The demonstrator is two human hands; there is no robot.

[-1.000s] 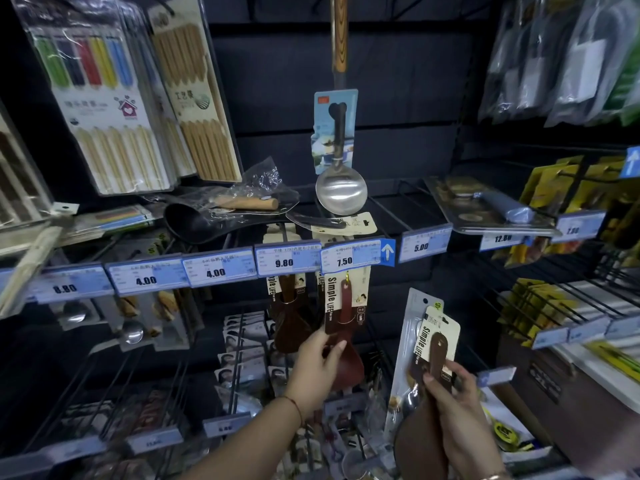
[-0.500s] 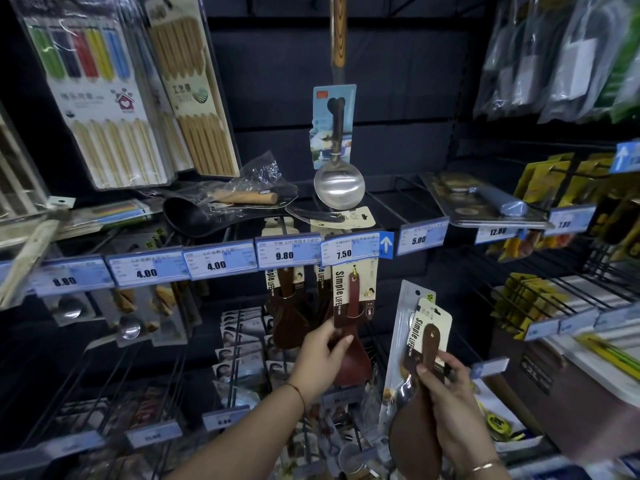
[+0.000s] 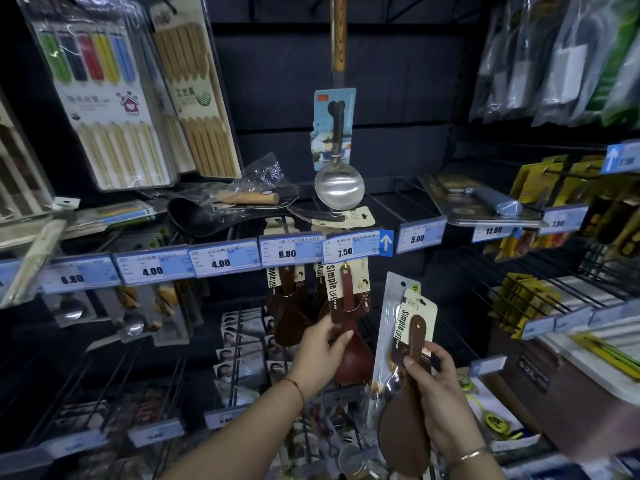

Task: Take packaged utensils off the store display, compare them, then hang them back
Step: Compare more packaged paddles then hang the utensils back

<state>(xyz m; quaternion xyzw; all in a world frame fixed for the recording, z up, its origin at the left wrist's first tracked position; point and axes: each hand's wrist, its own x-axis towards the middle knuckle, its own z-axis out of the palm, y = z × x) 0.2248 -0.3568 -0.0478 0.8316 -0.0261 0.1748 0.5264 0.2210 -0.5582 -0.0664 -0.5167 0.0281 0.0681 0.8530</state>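
Dim store display: since a second ago, the left hand point(image 3: 320, 355) is still pinching the hanging rice paddle point(image 3: 349, 327) at twelve o'clock; the right hand point(image 3: 438, 389) keeps gripping the carded paddle point(image 3: 410, 368) and spoon pack point(image 3: 389, 341), comparing unfinished.

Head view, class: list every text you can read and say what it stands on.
"Simple LIFE": card of the hanging spoon at the left hand.
"Simple LIFE": card of the spoon in the right hand.
"4.00", "9.80", "7.50", "5.00", "12.00": shelf tags.
Smaller print: unreadable.
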